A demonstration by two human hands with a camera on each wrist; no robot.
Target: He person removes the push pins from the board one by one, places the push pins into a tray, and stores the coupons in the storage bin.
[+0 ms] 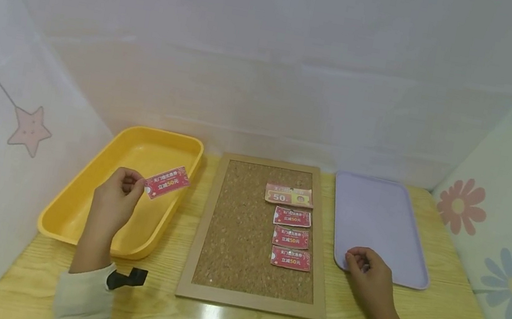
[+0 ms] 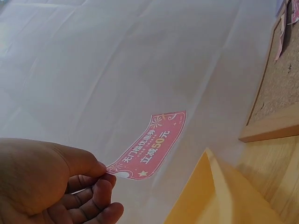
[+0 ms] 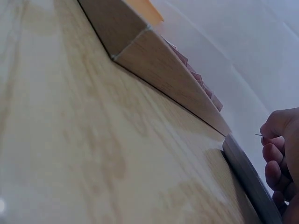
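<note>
My left hand (image 1: 114, 201) pinches a red paper coupon (image 1: 168, 182) by its left end, above the yellow tray. In the left wrist view the coupon (image 2: 152, 147) bends slightly, its printed face showing. Over the near left corner of the lilac tray, my right hand (image 1: 371, 275) has its thumb and forefinger together. From between those fingertips a thin metal pin (image 3: 258, 135) sticks out in the right wrist view; its head is hidden. Several coupons (image 1: 291, 237) hang in a column on the right side of the corkboard (image 1: 240, 224), the top one larger and partly yellow.
On the left stands the deep yellow tray (image 1: 56, 208), and at the right lies the shallow lilac tray (image 1: 378, 219). The wood-framed board is between them on the wooden table (image 1: 149, 311). White walls close off the back and both sides.
</note>
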